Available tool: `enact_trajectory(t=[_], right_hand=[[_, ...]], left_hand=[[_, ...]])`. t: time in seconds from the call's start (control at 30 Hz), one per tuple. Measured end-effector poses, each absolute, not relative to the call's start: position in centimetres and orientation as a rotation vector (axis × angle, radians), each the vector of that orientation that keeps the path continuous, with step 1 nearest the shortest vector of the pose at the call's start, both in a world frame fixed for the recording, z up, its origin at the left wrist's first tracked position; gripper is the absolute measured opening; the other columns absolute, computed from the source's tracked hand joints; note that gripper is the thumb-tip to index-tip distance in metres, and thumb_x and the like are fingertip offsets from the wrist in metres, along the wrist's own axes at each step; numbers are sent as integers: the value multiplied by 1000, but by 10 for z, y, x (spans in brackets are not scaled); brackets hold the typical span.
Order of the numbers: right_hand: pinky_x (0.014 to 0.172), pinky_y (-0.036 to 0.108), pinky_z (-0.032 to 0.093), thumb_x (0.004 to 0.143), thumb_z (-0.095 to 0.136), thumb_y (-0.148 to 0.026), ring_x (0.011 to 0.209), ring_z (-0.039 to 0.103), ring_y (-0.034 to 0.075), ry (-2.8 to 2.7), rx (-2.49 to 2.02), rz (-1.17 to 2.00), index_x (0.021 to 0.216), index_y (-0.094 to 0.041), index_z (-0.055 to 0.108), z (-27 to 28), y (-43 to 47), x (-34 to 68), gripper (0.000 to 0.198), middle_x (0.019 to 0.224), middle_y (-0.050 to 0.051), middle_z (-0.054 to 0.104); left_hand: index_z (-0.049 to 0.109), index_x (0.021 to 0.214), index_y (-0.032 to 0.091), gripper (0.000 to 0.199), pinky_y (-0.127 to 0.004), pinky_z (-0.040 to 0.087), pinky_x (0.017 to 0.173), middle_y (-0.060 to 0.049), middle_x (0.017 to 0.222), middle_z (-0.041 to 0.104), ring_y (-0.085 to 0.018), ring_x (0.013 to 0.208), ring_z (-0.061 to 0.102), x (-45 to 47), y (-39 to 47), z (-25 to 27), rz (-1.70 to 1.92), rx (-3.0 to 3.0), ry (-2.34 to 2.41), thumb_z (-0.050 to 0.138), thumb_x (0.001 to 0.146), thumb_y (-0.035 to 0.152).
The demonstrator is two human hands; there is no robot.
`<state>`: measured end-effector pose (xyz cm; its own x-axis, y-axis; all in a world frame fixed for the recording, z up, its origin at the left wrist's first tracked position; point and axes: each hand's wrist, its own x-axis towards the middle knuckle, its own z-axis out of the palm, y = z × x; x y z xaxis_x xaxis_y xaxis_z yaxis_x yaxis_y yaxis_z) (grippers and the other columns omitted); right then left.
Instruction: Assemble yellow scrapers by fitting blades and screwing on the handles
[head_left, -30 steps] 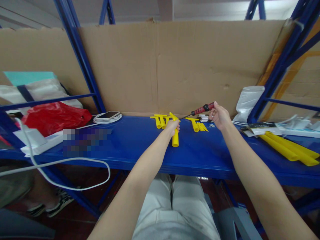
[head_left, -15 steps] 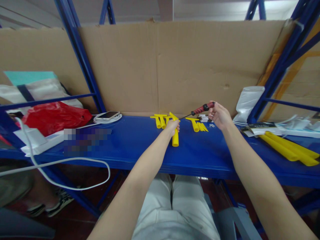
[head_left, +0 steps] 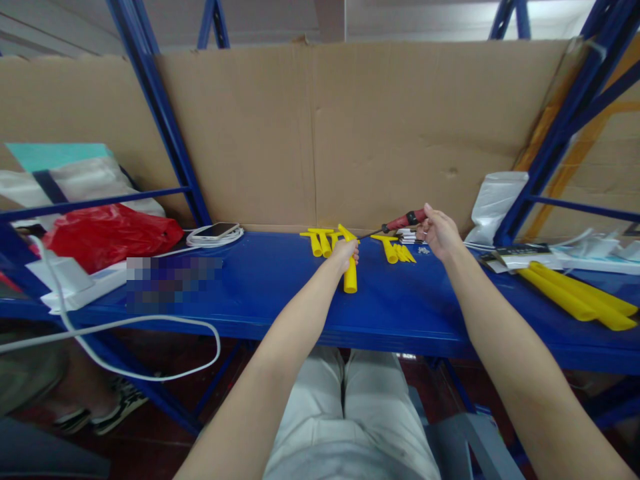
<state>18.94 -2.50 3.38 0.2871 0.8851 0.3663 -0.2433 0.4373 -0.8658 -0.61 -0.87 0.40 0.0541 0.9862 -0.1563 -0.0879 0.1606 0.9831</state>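
My left hand (head_left: 347, 254) is closed around a yellow plastic T-shaped piece (head_left: 351, 279), whose round open end points toward me. The fingers of my right hand (head_left: 440, 230) are closed on the rear end of a red-and-black screwdriver (head_left: 403, 221). Its dark shaft slants down left to the upper part of the yellow piece, where my left hand hides the exact contact. Several similar yellow T-shaped pieces (head_left: 316, 247) lie just behind my left hand. Another T-shaped piece (head_left: 389, 250) and small yellow pointed pieces (head_left: 404, 253) lie between my hands, near tiny screws (head_left: 424, 251).
Yellow tubes (head_left: 575, 293) and a plastic packet lie at the right. A phone (head_left: 217, 230) on a coiled white cable, a red bag (head_left: 115, 230) and a white power strip (head_left: 90, 287) occupy the left. Cardboard (head_left: 375, 133) closes off the back. Another person's legs show lower left.
Hardly anything differs. My right fingers have shifted slightly on the screwdriver's end; the yellow piece stays in my left hand.
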Motion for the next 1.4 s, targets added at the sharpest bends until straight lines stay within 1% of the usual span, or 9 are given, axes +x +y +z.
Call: enact_trajectory(t=[0.2, 0.3, 0.47, 0.8, 0.97, 1.1, 1.2, 1.33, 1.4], right_hand=[[34, 17, 34, 71, 66, -50, 34, 36, 5, -1072, -779, 882, 73, -19, 53, 34, -27, 189, 33, 40, -10, 33], [36, 17, 36, 74, 64, -49, 37, 40, 6, -1101, -748, 922, 76, -20, 54, 34, -29, 190, 31, 44, -8, 38], [41, 17, 40, 77, 63, -42, 44, 48, 6, -1122, -720, 925, 73, -20, 48, 34, -28, 191, 27, 54, -5, 51], [35, 17, 36, 60, 76, -46, 40, 43, 6, -928, -803, 874, 63, -20, 40, 35, -25, 189, 44, 47, -9, 43], [31, 18, 30, 63, 72, -50, 33, 36, 6, -936, -830, 874, 61, -21, 37, 32, -22, 192, 44, 39, -9, 34], [29, 18, 26, 66, 68, -53, 30, 31, 6, -951, -811, 829, 69, -21, 46, 32, -24, 192, 39, 36, -11, 30], [31, 17, 27, 69, 66, -52, 32, 34, 5, -981, -769, 818, 73, -21, 48, 34, -27, 190, 36, 39, -10, 34], [32, 17, 29, 78, 60, -43, 34, 39, 6, -987, -765, 829, 70, -21, 43, 36, -28, 189, 29, 44, -8, 45], [32, 17, 30, 80, 58, -41, 34, 39, 7, -989, -773, 828, 69, -21, 40, 36, -27, 189, 29, 44, -8, 45]], left_hand=[[38, 61, 18, 24, -19, 27, 41, 8, 43, 35, -4, 33, 31, -6, -9, 4, 1110, 1048, 1181, 43, 82, 7], [39, 61, 18, 24, -19, 27, 41, 8, 44, 35, -4, 33, 31, -6, -8, 4, 1111, 1047, 1181, 44, 81, 7], [38, 60, 18, 24, -19, 27, 40, 8, 43, 34, -4, 32, 30, -6, -7, 3, 1105, 1049, 1175, 45, 81, 7], [39, 61, 18, 24, -19, 27, 40, 8, 44, 35, -3, 32, 30, -5, -7, 3, 1085, 1057, 1183, 46, 82, 10], [39, 62, 18, 22, -19, 27, 40, 7, 43, 35, -4, 33, 31, -5, -7, 3, 1073, 1073, 1187, 47, 80, 9], [39, 62, 18, 22, -19, 27, 40, 7, 44, 36, -4, 33, 31, -5, -6, 2, 1058, 1092, 1185, 47, 81, 10], [39, 62, 18, 22, -19, 27, 41, 7, 45, 37, -4, 34, 31, -4, -6, 1, 1054, 1103, 1183, 45, 82, 10], [38, 62, 18, 22, -18, 26, 40, 8, 44, 36, -4, 33, 31, -3, -6, 1, 1043, 1103, 1172, 46, 81, 10], [38, 63, 18, 21, -18, 26, 40, 8, 44, 35, -4, 32, 31, -3, -6, 0, 1033, 1099, 1164, 46, 81, 10]])
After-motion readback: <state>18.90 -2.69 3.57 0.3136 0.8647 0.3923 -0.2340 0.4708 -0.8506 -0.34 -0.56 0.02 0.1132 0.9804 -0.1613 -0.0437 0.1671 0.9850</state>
